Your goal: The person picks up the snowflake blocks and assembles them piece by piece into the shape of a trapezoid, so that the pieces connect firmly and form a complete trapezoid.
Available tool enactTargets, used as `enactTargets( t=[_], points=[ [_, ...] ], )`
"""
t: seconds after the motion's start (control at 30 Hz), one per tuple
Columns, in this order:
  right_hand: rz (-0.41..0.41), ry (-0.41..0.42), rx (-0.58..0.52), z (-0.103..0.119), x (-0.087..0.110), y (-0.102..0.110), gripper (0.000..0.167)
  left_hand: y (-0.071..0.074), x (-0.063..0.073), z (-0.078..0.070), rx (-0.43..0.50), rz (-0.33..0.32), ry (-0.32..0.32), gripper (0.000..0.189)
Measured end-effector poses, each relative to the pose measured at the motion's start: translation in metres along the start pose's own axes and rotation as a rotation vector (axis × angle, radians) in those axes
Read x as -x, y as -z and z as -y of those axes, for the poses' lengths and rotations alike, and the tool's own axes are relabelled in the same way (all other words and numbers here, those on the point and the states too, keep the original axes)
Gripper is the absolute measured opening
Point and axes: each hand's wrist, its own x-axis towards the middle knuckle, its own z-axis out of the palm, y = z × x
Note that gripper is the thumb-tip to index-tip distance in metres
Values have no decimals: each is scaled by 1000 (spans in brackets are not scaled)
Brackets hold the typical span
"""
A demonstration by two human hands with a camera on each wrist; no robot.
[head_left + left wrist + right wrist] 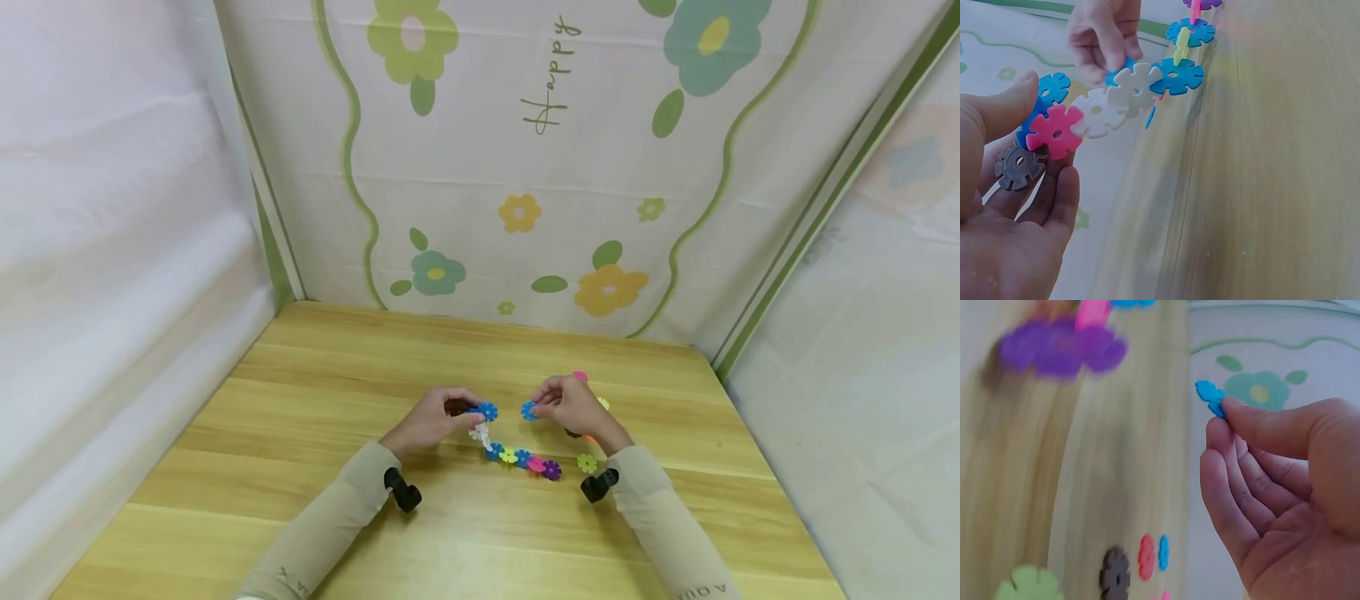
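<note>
My left hand (435, 417) grips one end of a chain of plastic snowflake discs. At that end, the left wrist view shows a blue disc (1054, 89) by the thumb, a pink disc (1055, 132) and a dark brown disc (1020, 166) against the fingers. White discs (1096, 113) follow, then blue, yellow and pink ones, down to a purple disc (552, 470) at the far end. Across a small gap, my right hand (572, 408) pinches a single blue disc (1210, 397) between thumb and forefinger, apart from the chain.
Loose discs lie on the wooden table (300, 367) around the right wrist: a yellow-green disc (587, 463), a pink disc (580, 377), a brown disc (1115, 575) and a red disc (1146, 557). A flower-printed cloth (465, 158) stands behind the table.
</note>
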Motion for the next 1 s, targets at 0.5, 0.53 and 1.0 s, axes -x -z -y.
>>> enactTargets(
  t=[0.5,0.53,1.0],
  points=[
    [129,-83,-409,28,13,-12,27,1,-3,2,7,9,-1,24],
    [127,-81,-412,29,12,-13,27,1,-3,2,12,9,-3,24],
    [77,-168,-481,36,8,-28,23,-1,1,-2,-93,-35,-129,22]
  ],
)
